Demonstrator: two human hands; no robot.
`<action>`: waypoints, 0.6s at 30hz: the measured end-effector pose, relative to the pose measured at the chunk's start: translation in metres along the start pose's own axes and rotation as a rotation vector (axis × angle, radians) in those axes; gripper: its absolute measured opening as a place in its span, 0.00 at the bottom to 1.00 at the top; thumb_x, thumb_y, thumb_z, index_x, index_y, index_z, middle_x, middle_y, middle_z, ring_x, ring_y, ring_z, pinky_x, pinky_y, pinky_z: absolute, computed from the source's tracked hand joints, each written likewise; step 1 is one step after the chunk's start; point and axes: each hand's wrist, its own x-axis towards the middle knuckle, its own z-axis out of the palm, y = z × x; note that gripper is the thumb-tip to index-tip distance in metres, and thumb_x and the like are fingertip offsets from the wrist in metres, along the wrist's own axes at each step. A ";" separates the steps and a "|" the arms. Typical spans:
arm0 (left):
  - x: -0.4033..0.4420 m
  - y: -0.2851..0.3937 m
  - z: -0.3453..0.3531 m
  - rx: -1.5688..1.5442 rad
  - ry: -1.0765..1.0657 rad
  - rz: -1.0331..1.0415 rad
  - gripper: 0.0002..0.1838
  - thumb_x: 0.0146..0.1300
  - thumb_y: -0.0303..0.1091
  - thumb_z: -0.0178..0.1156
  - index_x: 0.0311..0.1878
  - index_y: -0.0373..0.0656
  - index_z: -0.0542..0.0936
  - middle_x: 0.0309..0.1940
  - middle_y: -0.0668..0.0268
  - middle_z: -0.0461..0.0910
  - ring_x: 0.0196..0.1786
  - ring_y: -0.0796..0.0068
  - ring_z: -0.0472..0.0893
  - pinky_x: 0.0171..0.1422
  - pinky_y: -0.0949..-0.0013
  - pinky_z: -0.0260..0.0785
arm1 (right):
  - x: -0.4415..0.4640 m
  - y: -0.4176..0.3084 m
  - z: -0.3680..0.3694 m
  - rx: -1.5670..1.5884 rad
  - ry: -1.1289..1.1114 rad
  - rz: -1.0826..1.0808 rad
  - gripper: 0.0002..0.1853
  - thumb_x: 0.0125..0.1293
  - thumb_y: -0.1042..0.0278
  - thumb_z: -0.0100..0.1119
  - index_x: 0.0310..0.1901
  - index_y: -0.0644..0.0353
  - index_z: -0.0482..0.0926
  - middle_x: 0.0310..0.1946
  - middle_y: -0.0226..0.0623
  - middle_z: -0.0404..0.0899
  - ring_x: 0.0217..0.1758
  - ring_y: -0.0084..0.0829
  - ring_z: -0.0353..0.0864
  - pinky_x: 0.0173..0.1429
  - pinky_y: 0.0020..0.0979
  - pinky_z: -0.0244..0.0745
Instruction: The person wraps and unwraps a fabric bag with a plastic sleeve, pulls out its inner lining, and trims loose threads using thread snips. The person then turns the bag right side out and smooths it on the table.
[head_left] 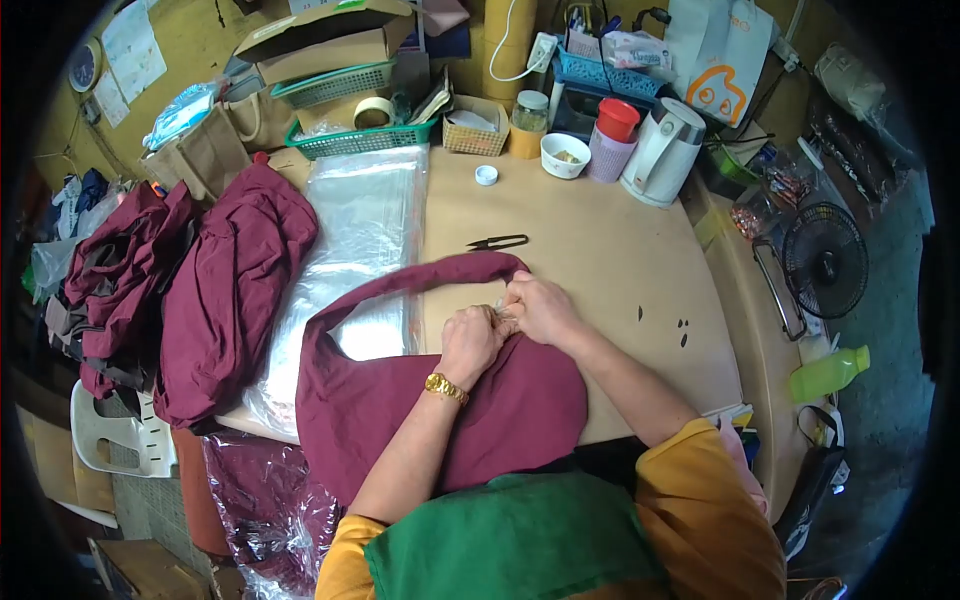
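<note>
- Left fingers [480,321] and right fingers [523,291] meet, pressed together and pinching the rim of the soft maroon cloth bag [505,405] lying beneath them, probably to steady its slack fabric.
- Small black snips [497,242] lie just beyond the fingers on the tan counter [610,225], presumably for easy reach.
- The fingers overlap, hiding their tips; a pale scrap there is unidentifiable.
- Left forearm [408,447] and green cloth apron [510,540] cover the bag's near edge.

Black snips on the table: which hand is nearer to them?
Right: the right hand is just below the black snips, across the maroon strap; the left hand is farther down and left.
</note>
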 end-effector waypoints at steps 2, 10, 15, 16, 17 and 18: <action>0.003 0.006 -0.008 -0.028 -0.023 0.006 0.28 0.56 0.58 0.69 0.26 0.35 0.84 0.24 0.48 0.82 0.32 0.48 0.83 0.40 0.54 0.75 | 0.022 0.023 -0.018 0.053 -0.166 -0.023 0.05 0.57 0.69 0.65 0.29 0.61 0.82 0.30 0.39 0.83 0.34 0.39 0.84 0.42 0.39 0.78; 0.011 0.003 -0.030 -0.290 -0.324 0.006 0.22 0.58 0.47 0.72 0.38 0.36 0.78 0.26 0.60 0.80 0.32 0.68 0.80 0.39 0.65 0.73 | 0.107 0.063 -0.021 0.792 0.334 0.416 0.12 0.63 0.70 0.63 0.44 0.69 0.78 0.34 0.44 0.84 0.35 0.34 0.84 0.40 0.36 0.78; 0.016 -0.014 -0.039 -0.237 -0.014 0.061 0.14 0.60 0.39 0.69 0.38 0.37 0.80 0.29 0.55 0.83 0.34 0.61 0.84 0.40 0.63 0.74 | 0.011 -0.039 -0.020 0.168 0.264 -0.077 0.11 0.61 0.66 0.67 0.35 0.58 0.73 0.31 0.39 0.71 0.31 0.35 0.72 0.37 0.37 0.68; 0.017 -0.026 -0.052 -0.053 0.100 0.114 0.12 0.61 0.37 0.67 0.39 0.37 0.81 0.31 0.53 0.84 0.34 0.59 0.85 0.40 0.63 0.74 | -0.012 -0.044 -0.015 0.065 0.136 -0.335 0.12 0.59 0.65 0.68 0.33 0.57 0.72 0.34 0.41 0.70 0.34 0.39 0.71 0.39 0.41 0.67; 0.016 -0.030 -0.078 0.084 0.076 0.053 0.11 0.62 0.35 0.66 0.39 0.37 0.82 0.33 0.51 0.84 0.36 0.56 0.85 0.40 0.62 0.74 | -0.028 -0.040 -0.010 0.065 0.138 -0.332 0.12 0.59 0.65 0.68 0.33 0.57 0.72 0.34 0.41 0.70 0.34 0.39 0.71 0.39 0.41 0.67; 0.015 -0.038 -0.107 0.220 0.049 -0.009 0.09 0.62 0.34 0.64 0.38 0.37 0.82 0.34 0.49 0.84 0.38 0.53 0.85 0.41 0.60 0.75 | -0.045 -0.033 -0.004 -0.078 0.082 -0.285 0.13 0.60 0.60 0.67 0.32 0.59 0.74 0.37 0.43 0.71 0.40 0.41 0.71 0.44 0.43 0.65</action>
